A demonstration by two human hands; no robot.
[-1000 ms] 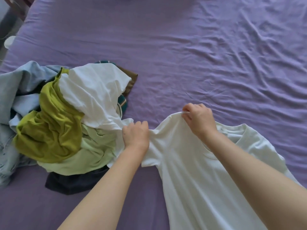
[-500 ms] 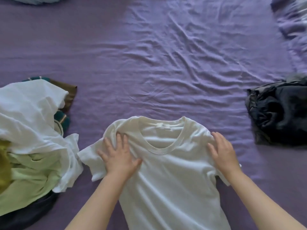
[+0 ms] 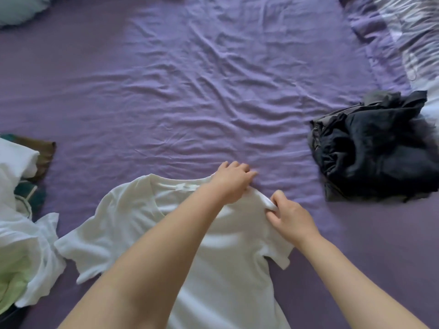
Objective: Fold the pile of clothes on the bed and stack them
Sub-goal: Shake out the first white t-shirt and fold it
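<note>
A white T-shirt lies face up on the purple bed sheet, collar toward the far side. My left hand reaches across the shirt and its curled fingers grip the edge of the right shoulder by the collar. Just beside it, my right hand pinches a small fold of the same shoulder between thumb and fingers. The unfolded pile of clothes sits at the left edge: white, pale green, teal and brown pieces, partly cut off by the frame.
A crumpled heap of dark clothes lies on the sheet to the right. A striped purple and white duvet fills the far right corner, and a pale blue pillow the far left corner. Wrinkled sheet stretches beyond the shirt.
Both hands were pressing flat on the shirt's two shoulders. Now the left hand has crossed over to the right shoulder, and the right hand has gone from flat to pinching the fabric there.
</note>
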